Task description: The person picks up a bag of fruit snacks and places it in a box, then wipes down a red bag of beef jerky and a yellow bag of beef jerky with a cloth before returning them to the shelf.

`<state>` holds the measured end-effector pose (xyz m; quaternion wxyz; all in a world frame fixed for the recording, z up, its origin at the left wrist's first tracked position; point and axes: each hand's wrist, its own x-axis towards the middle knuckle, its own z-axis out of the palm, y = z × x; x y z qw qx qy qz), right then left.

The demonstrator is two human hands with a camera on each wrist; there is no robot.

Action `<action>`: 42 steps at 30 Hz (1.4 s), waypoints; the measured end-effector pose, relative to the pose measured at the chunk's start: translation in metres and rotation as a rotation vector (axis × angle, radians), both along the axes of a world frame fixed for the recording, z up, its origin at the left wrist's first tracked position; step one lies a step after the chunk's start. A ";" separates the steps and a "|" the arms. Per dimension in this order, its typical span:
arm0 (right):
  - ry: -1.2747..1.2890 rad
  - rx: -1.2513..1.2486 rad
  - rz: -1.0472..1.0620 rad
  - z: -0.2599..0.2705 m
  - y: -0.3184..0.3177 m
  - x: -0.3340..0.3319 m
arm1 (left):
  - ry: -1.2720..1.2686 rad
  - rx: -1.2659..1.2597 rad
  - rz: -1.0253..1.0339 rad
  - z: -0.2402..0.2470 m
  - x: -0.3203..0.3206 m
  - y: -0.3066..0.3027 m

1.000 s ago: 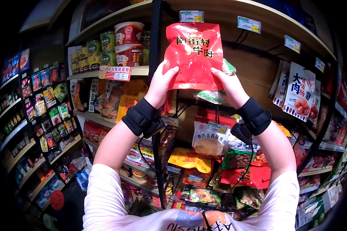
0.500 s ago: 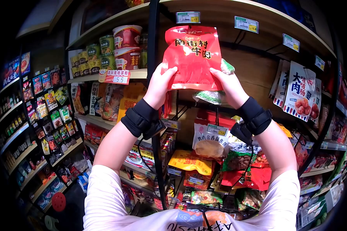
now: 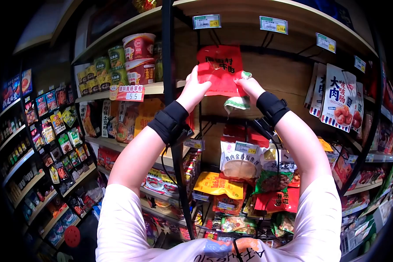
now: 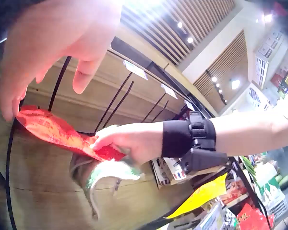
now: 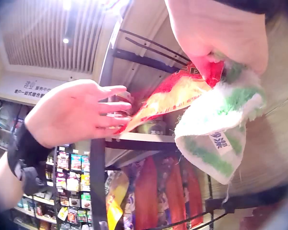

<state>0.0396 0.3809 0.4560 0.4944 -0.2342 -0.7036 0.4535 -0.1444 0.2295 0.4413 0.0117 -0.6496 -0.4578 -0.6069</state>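
A red packet of beef (image 3: 222,83) with black lettering is held up before the upper shelf bay in the head view. My right hand (image 3: 252,88) pinches its lower right corner, along with a green-and-white fuzzy cloth (image 3: 237,103) that hangs below. In the right wrist view, the cloth (image 5: 213,129) bunches under that hand and shows a small label. My left hand (image 5: 69,115) has its fingers straight, fingertips right at the packet's other edge. From the left wrist view, the thumb of the left hand (image 4: 62,43) stands apart from the packet (image 4: 57,129).
Black hanging hooks and price tags (image 3: 274,25) line the shelf above. White sausage packets (image 3: 337,98) hang at the right. Stacked noodle tubs (image 3: 139,71) stand on the left shelf beyond a black upright post (image 3: 169,56). Several snack bags (image 3: 242,157) hang below my hands.
The packet has moved away from me toward the shelf back, its upper part now lower in view and tilted. My left hand has loosened its grip on the packet; the right still holds packet and cloth.
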 end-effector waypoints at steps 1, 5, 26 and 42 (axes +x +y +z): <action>-0.005 0.006 -0.008 -0.002 0.014 -0.005 | -0.039 -0.023 -0.086 -0.002 -0.003 0.001; 0.045 0.018 -0.136 -0.007 0.049 -0.017 | -0.122 -0.089 -0.218 -0.013 0.005 -0.028; 0.250 0.245 -0.063 -0.075 -0.217 0.220 | -0.163 -0.593 -0.809 -0.232 0.087 -0.165; 0.195 -0.817 -0.387 -0.422 -0.354 0.391 | 0.702 -0.171 -0.256 -0.362 0.281 -0.029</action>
